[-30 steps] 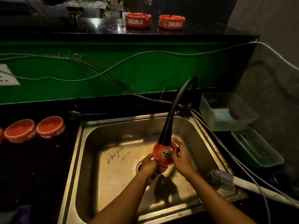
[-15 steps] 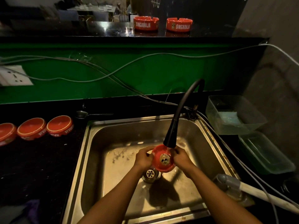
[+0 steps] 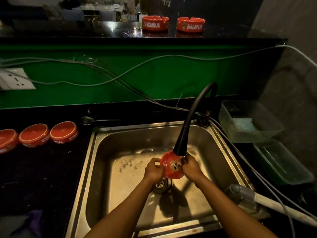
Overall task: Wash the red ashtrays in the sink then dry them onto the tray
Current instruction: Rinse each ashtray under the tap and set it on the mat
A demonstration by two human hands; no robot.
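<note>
A red ashtray (image 3: pixel 172 164) is held over the steel sink (image 3: pixel 127 146), right under the black tap spout (image 3: pixel 180 145). Its hollow faces me and a dirty round emblem shows in its middle. My left hand (image 3: pixel 153 170) grips its left rim and my right hand (image 3: pixel 191 167) grips its right rim. Three red ashtrays (image 3: pixel 62 132) lie upside down in a row on the dark counter left of the sink. Two more red ashtrays (image 3: pixel 155 23) stand upright on the high black ledge at the back.
The drain (image 3: pixel 162 185) sits just below my hands. A clear plastic tub (image 3: pixel 248 121) and a green-tinted tub (image 3: pixel 281 164) stand right of the sink. Cables (image 3: pixel 120 78) run along the green wall, with a socket (image 3: pixel 14 79) at left. A grey pipe (image 3: pixel 243 194) lies at the sink's right front corner.
Both hands have turned the ashtray so its hollow faces me more fully. They lifted slightly toward the spout.
</note>
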